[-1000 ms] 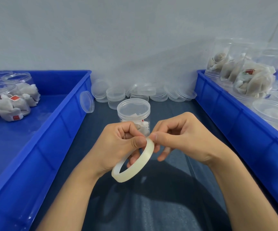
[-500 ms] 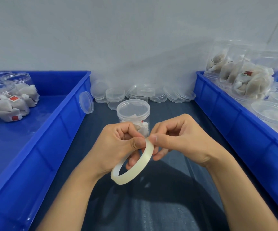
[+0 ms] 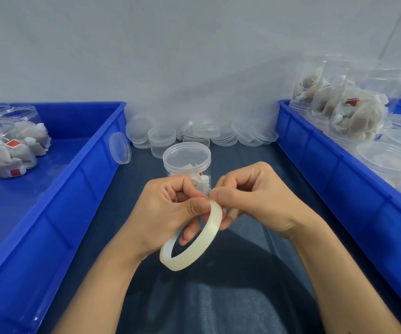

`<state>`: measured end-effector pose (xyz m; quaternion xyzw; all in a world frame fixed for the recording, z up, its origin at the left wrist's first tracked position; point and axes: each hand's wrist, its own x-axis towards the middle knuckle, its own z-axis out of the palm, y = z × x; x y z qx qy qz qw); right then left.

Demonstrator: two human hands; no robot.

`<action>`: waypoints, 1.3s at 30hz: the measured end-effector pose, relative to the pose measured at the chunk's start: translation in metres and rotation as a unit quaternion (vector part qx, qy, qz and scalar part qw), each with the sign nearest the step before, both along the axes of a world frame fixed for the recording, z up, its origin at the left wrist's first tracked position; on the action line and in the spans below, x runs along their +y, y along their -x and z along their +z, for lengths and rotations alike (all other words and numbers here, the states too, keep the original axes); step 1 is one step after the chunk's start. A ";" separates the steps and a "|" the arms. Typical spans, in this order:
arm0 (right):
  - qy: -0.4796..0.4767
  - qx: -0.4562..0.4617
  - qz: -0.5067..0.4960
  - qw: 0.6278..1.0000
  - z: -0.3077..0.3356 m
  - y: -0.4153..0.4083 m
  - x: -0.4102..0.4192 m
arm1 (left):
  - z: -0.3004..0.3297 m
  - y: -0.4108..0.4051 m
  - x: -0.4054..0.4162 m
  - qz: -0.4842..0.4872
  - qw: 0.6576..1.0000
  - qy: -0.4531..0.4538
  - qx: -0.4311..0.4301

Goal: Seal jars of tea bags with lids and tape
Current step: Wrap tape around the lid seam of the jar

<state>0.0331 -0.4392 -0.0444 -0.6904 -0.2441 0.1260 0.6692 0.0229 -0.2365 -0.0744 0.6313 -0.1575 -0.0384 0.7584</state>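
1. A roll of clear tape [image 3: 191, 239] is held above the dark tabletop [image 3: 230, 297], tilted, with its upper edge between the two hands and its lower edge hanging toward the viewer.
2. The roll is gripped by the left hand [image 3: 168, 213]: the thumb is pressed on the outer face near the top, and the other fingers [image 3: 189, 233] are curled through the ring from behind.
3. The top edge of the roll is pinched by the right hand [image 3: 254, 201], thumb and forefinger closed on it just beside the left thumb; the remaining fingers are curled underneath.
4. Just behind the hands, a clear jar [image 3: 187, 165] of tea bags is seen standing upright on the tabletop with a lid on it; its lower part is hidden by the knuckles.
5. Behind the jar, a heap of loose clear lids [image 3: 194, 133] is piled against the wall, and one lid [image 3: 120, 147] is leaned against the left bin.
6. At the left, a blue bin [image 3: 50, 208] is occupied by several jars of tea bags [image 3: 6, 148] lying near its far corner.
7. At the right, a second blue bin [image 3: 339, 179] is filled with more jars of tea bags [image 3: 353, 102], some stacked, some seen from above.
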 end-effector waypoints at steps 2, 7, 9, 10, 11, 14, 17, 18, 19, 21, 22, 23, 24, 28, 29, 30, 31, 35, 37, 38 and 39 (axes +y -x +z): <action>-0.008 0.008 0.014 1.000 0.002 0.001 -0.002 | 0.000 0.000 0.000 -0.009 1.000 0.011 0.006; 0.000 0.005 0.022 1.000 0.001 0.001 -0.001 | -0.001 0.000 0.002 0.012 1.000 0.009 0.008; -0.002 0.000 0.015 1.000 -0.001 0.000 0.000 | -0.003 0.000 0.002 0.013 1.000 0.009 0.003; -0.003 0.001 0.013 1.000 -0.002 0.000 0.001 | -0.003 -0.001 0.002 0.014 1.000 0.008 -0.001; -0.005 0.002 0.013 1.000 -0.002 0.000 0.000 | -0.003 -0.001 0.001 0.014 1.000 0.008 -0.005; -0.015 0.014 0.029 0.999 -0.001 0.000 -0.003 | -0.003 -0.002 0.001 0.010 1.000 0.008 -0.017; -0.010 0.012 0.025 1.000 -0.001 0.000 -0.002 | -0.004 -0.002 0.001 0.004 1.000 -0.009 -0.027; -0.008 0.010 0.022 1.000 -0.001 0.000 -0.002 | -0.004 -0.001 0.001 0.000 1.000 -0.015 -0.026; -0.006 0.009 0.021 1.000 -0.001 0.000 -0.001 | -0.003 -0.001 0.001 -0.005 1.000 -0.016 -0.024; -0.006 0.009 0.020 1.000 -0.001 -0.001 -0.001 | -0.003 -0.001 0.002 -0.009 1.000 -0.011 -0.025; -0.007 0.009 0.019 1.000 -0.002 -0.001 -0.001 | -0.004 -0.002 0.002 -0.006 1.000 -0.008 -0.027; -0.008 0.009 0.015 1.000 -0.002 -0.001 0.000 | -0.004 -0.002 0.002 -0.002 1.000 -0.006 -0.027; -0.009 0.007 0.011 1.000 -0.003 -0.002 0.001 | -0.005 -0.002 0.002 0.002 1.000 -0.006 -0.028; -0.022 0.014 0.011 1.000 -0.005 -0.002 0.000 | -0.006 -0.002 0.000 -0.003 1.000 -0.003 -0.031; -0.026 0.016 0.020 0.999 -0.004 -0.002 -0.001 | -0.006 -0.002 0.001 -0.008 1.000 -0.003 -0.027; -0.028 0.016 0.031 0.999 -0.004 -0.001 -0.003 | -0.006 -0.003 0.001 -0.011 1.000 -0.004 -0.022; -0.027 0.013 0.041 0.999 -0.003 -0.001 -0.004 | -0.006 -0.003 0.002 -0.015 1.000 -0.002 -0.017; -0.013 0.005 0.039 0.999 0.000 -0.001 -0.002 | -0.008 -0.004 0.004 -0.040 0.999 0.009 -0.010; -0.014 0.005 0.035 0.999 -0.001 -0.001 -0.002 | -0.009 -0.004 0.004 -0.043 0.999 0.012 -0.010; -0.015 0.005 0.035 0.999 -0.001 -0.001 -0.002 | -0.009 -0.004 0.004 -0.044 0.999 0.014 -0.009; -0.017 0.004 0.034 0.999 -0.002 -0.001 -0.001 | -0.009 -0.004 0.004 -0.050 0.999 0.018 -0.010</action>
